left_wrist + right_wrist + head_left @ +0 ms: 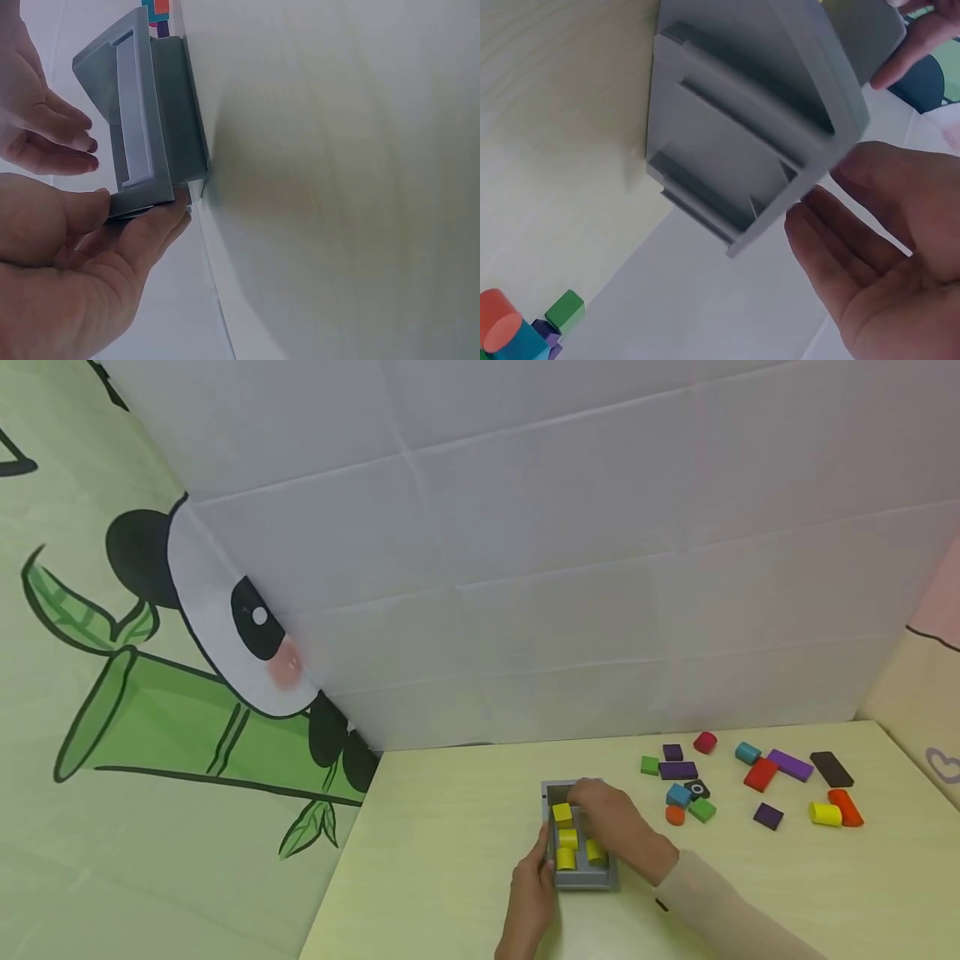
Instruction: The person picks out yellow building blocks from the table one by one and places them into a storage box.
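Observation:
A grey rectangular plastic tray [587, 883] lies on the table with several yellow blocks [567, 839] inside, some of them rounded. My left hand [531, 893] is at its left side; in the left wrist view, the thumb and fingers pinch the rim of the tray [159, 142]. Over the tray's far right part reaches my right hand [618, 818], which covers some of the inside. The left wrist view shows the right hand [49, 120] with loosely bent fingers at the tray's opening and no block visible between them. Ribs show on the tray's outside [727, 142] in the right wrist view.
Loose coloured blocks lie scattered on the table to the right, among them a purple block [678, 770], a red block [761, 774], a yellow cylinder [825, 813] and a black block [832, 769]. A white cloth wall [562, 610] rises behind the table's far edge.

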The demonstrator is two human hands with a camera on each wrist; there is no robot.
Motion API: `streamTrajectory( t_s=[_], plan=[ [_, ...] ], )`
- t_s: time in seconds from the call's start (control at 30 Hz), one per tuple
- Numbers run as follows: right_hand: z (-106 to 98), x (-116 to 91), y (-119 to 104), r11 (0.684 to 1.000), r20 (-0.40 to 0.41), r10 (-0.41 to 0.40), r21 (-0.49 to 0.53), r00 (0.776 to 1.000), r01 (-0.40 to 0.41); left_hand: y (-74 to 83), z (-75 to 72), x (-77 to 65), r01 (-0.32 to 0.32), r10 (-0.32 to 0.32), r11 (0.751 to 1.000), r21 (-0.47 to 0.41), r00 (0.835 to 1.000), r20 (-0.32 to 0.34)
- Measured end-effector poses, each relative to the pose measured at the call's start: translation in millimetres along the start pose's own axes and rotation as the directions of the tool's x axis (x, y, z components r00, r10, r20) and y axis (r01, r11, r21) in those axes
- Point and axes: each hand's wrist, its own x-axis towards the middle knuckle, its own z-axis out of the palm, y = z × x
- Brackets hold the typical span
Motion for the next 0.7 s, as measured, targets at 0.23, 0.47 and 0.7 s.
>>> streamTrajectory(
  t_s=[0.23,0.47,0.7],
  plan=[
    [-14,-5,13,0.999,-0.081,0.044,-0.004,0.996,-0.045,-1.2,1.2,1.6,0.014,-0.014,1.000,0.001,1.000,0.005],
    [-26,-16,23,0.998,-0.160,0.060,0.012,0.985,-0.059,1.1,0.8,0.9,0.027,-0.027,1.000,-0.008,1.000,0.001],
    [-35,-26,37,0.995,-0.177,0.096,0.020,0.979,-0.094,2.8,0.7,0.5,0.046,-0.046,0.999,-0.017,0.999,0.009]
  ],
)
